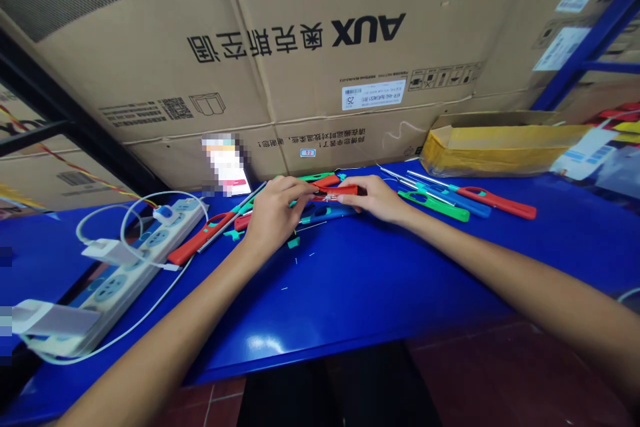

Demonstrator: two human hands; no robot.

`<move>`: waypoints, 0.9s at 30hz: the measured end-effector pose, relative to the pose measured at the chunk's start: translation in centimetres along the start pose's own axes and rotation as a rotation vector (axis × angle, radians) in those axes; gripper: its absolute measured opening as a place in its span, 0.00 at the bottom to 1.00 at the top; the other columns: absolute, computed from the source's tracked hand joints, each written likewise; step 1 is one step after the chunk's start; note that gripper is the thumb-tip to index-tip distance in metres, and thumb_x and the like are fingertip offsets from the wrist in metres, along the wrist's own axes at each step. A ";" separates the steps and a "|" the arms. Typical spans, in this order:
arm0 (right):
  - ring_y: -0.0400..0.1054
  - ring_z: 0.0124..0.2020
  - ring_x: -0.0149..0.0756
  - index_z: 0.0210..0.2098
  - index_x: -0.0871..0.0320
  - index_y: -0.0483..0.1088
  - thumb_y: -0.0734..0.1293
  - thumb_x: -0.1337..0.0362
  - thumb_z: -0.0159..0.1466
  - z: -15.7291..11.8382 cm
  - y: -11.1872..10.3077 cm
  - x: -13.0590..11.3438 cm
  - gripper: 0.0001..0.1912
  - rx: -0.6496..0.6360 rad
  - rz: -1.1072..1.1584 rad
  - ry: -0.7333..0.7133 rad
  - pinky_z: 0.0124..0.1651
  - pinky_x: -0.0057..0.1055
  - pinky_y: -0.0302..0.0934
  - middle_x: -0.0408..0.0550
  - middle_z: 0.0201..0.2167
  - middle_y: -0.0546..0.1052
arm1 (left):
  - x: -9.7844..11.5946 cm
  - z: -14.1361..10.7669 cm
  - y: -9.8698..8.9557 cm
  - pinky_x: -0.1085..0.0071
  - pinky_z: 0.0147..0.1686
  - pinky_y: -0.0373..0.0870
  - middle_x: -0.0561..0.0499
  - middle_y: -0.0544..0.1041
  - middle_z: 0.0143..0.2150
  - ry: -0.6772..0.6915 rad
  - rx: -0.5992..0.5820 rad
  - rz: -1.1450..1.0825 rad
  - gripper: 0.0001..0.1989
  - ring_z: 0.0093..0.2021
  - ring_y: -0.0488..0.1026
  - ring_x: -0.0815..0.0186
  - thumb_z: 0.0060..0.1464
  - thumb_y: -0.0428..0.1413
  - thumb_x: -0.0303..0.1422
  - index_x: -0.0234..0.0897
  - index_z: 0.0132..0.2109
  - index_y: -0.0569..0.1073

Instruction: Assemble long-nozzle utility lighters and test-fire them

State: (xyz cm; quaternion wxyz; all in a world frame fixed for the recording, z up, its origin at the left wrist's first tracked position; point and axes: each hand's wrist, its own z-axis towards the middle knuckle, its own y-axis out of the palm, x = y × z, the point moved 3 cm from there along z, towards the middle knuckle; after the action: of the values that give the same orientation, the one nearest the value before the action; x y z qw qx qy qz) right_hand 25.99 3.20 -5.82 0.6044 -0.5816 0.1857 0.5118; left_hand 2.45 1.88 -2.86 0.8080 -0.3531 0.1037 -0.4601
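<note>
Over the blue table my right hand point(377, 199) is closed around a red lighter casing point(353, 191), thumb and fingers gripping its right end. My left hand point(277, 210) is closed too, its fingertips pinched at the casing's left end; what they hold is too small to make out. Under and behind the hands lie other lighter parts, among them a blue lighter body point(330, 213) and a small teal piece point(294, 242). A red stick lighter point(203, 240) rests left of my left hand. To the right lie a green lighter point(437, 207) and a red long-necked lighter point(500, 203).
A white power strip point(145, 260) with plugs and cables runs along the left. A lit phone point(227, 167) leans on the large cardboard box point(300, 87) behind. At the back right stands a yellow-taped carton point(490, 150). The table's front edge point(280, 357) is near me.
</note>
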 end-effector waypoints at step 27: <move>0.74 0.25 0.33 0.50 0.56 0.74 0.70 0.49 0.70 -0.2 1.3 -0.8 0.18 -0.172 0.288 0.024 0.25 0.32 0.58 0.51 0.41 0.85 | 1.1 0.1 0.3 0.61 0.40 0.71 0.46 0.79 0.39 0.106 -0.083 0.177 0.11 0.39 0.71 0.59 0.69 0.54 0.26 0.39 0.42 0.81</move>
State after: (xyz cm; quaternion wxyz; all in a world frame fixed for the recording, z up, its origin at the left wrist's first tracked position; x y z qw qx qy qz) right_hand 24.60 2.47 -5.89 0.4704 -0.6049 0.2298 0.6001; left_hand 3.31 1.15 -2.84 0.8235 -0.3508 0.1962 -0.4004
